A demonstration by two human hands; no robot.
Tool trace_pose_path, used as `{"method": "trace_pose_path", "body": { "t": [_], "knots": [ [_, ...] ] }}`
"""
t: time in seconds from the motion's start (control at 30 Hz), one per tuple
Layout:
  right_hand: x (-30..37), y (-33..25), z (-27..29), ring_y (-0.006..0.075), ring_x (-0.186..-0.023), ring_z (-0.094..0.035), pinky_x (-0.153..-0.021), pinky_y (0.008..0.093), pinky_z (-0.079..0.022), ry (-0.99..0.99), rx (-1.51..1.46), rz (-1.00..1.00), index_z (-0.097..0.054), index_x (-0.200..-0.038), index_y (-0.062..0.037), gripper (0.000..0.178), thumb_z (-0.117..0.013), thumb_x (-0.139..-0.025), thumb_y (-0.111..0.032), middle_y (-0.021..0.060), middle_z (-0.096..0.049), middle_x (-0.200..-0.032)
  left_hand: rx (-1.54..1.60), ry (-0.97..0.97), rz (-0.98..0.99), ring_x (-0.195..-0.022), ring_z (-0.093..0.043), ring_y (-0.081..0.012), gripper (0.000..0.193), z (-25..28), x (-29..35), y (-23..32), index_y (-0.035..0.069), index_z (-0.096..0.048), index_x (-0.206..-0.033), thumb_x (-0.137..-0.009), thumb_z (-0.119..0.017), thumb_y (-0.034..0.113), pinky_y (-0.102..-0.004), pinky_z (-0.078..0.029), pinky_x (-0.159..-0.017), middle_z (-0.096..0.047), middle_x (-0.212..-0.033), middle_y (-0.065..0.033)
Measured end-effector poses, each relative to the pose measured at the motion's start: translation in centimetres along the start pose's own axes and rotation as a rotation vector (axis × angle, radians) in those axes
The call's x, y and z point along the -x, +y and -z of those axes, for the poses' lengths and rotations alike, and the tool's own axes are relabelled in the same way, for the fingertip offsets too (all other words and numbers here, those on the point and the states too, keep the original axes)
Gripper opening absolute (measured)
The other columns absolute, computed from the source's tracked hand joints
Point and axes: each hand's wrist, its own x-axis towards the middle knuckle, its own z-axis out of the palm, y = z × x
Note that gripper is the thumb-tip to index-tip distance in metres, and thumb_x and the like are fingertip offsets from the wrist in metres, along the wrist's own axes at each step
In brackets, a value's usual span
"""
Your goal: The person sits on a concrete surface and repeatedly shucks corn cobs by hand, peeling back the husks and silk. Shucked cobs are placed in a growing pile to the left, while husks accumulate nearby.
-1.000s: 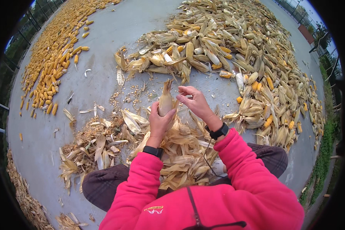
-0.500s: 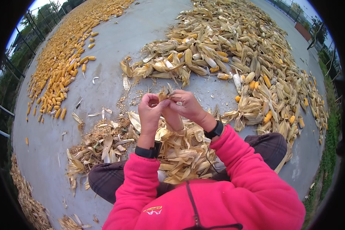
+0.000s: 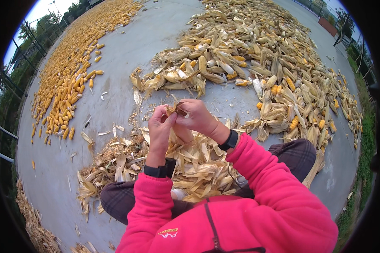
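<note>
Raised over my lap, my left hand point(image 3: 159, 128) and my right hand point(image 3: 200, 117) meet at the brown, dry tip of an ear of corn in its husk point(image 3: 183, 134). Both sets of fingers pinch the husk at that tip. Below the fingers the pale body of the ear slants down, partly hidden by the hands. Whether any kernels show at the tip I cannot tell. Loose dry husks point(image 3: 202, 164) lie heaped between my crossed legs, just under the hands.
Ahead and to the right spreads a large pile of unhusked corn point(image 3: 274, 63). Bare yellow cobs point(image 3: 63, 101) cover the ground at the left. A litter of husk scraps point(image 3: 114, 156) lies beside my left knee. Grey concrete point(image 3: 126, 55) runs between the piles.
Both hands have shifted slightly left, still gripping the ear's tip. The husk there looks pulled apart a little more. The whole view has tilted slightly.
</note>
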Motion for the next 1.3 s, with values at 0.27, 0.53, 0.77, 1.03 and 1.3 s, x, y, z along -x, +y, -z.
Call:
{"method": "trace_pose_path", "body": {
  "t": [0.27, 0.53, 0.77, 1.03, 1.3],
  "knots": [
    [2.7, 9.6, 2.1, 0.0414, -0.077, -0.067, -0.072, 0.0471, -0.055, 0.226, 0.369, -0.475, -0.059, -0.08, 0.0026, 0.024, -0.076, -0.075, -0.014, 0.0225, -0.067, -0.079, 0.444, 0.177, -0.082, -0.107, -0.068, -0.0198, 0.01, 1.8, 1.4, 1.4, 0.005, -0.067, -0.106, -0.097, -0.07, 0.007, -0.0348, -0.053, -0.099, -0.073, -0.108, -0.0102],
    [7.6, 11.2, -0.1, 0.0357, -0.12, -0.064, -0.101, 0.0395, -0.051, -0.121, 0.143, -0.281, -0.062, -0.135, -0.0022, 0.074, -0.084, -0.079, -0.044, 0.0235, -0.065, -0.13, 0.566, 0.1, -0.161, -0.104, -0.069, -0.0224, 0.012, 6.3, -0.5, -2.9, 0.004, -0.065, -0.107, -0.1, -0.066, 0.014, -0.0356, -0.053, -0.1, -0.071, -0.103, -0.009],
    [8.4, 4.4, -6.8, 0.0133, -0.102, -0.062, -0.095, 0.0298, -0.05, -0.432, -0.562, -0.805, -0.063, -0.131, -0.0022, 0.063, -0.083, -0.072, -0.014, 0.0054, -0.07, -0.114, 0.42, 0.184, -0.055, -0.101, -0.069, -0.0203, 0.018, 5.5, -0.3, -4.0, 0.0, -0.064, -0.108, -0.102, -0.065, 0.017, -0.0337, -0.054, -0.098, -0.072, -0.108, -0.0113],
    [8.9, 4.2, -4.5, 0.0083, -0.086, -0.063, -0.08, 0.027, -0.054, -0.23, -0.459, -0.8, -0.068, -0.113, 0.0023, 0.051, -0.078, -0.063, -0.003, -0.0002, -0.07, -0.096, 0.14, 0.325, 0.157, -0.087, -0.072, -0.0191, 0.023, 6.7, -0.2, -6.8, 0.001, -0.067, -0.107, -0.103, -0.065, 0.023, -0.0306, -0.059, -0.075, -0.074, -0.098, -0.0108],
    [5.4, 1.0, -4.2, 0.0099, -0.082, -0.061, -0.075, 0.0258, -0.052, -0.117, -0.902, -0.867, -0.067, -0.104, 0.0031, 0.037, -0.075, -0.069, -0.004, 0.0015, -0.067, -0.091, -0.05, -0.06, 0.445, -0.118, -0.06, -0.0198, 0.051, 4.3, 1.2, -14.0, 0.001, -0.057, -0.132, -0.096, -0.073, 0.034, -0.0364, -0.05, -0.101, -0.06, -0.133, -0.0097]
  ]
}}
